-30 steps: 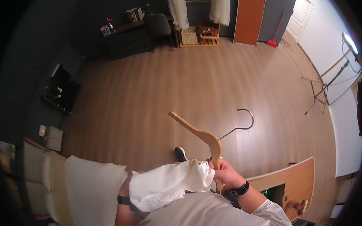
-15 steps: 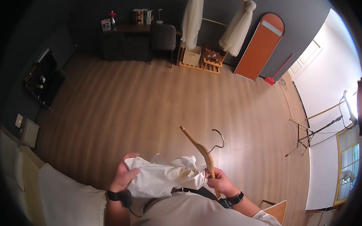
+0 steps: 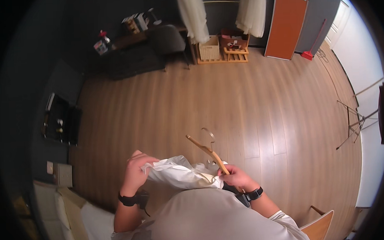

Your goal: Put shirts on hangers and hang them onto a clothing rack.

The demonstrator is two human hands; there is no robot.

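A bunched white garment (image 3: 175,173) stretches between my hands in front of my body. My left hand (image 3: 138,167) is closed on its left end, fingers gripping the cloth. On the other side my right hand (image 3: 235,177) is closed around a wooden clothes hanger (image 3: 205,150) and also pinches the garment's edge. The hanger slants up and to the left, its metal hook pointing away from me. One hanger arm runs down behind my right hand, where it is partly hidden. The cloth is folded, so the garment's exact kind is hard to make out.
Beyond the wooden floor (image 3: 178,103) stand a desk with a dark chair (image 3: 166,40), a rack with hanging pale cloth (image 3: 251,14) and a crate (image 3: 209,49). An orange panel (image 3: 286,25) leans nearby. A bed (image 3: 94,225) is left, a wooden chair (image 3: 320,227) lower right.
The view has turned and tilted. My left hand has rolled over with its back upward, drawing the garment's left end up. The hanger now lies more slanted in my right hand.
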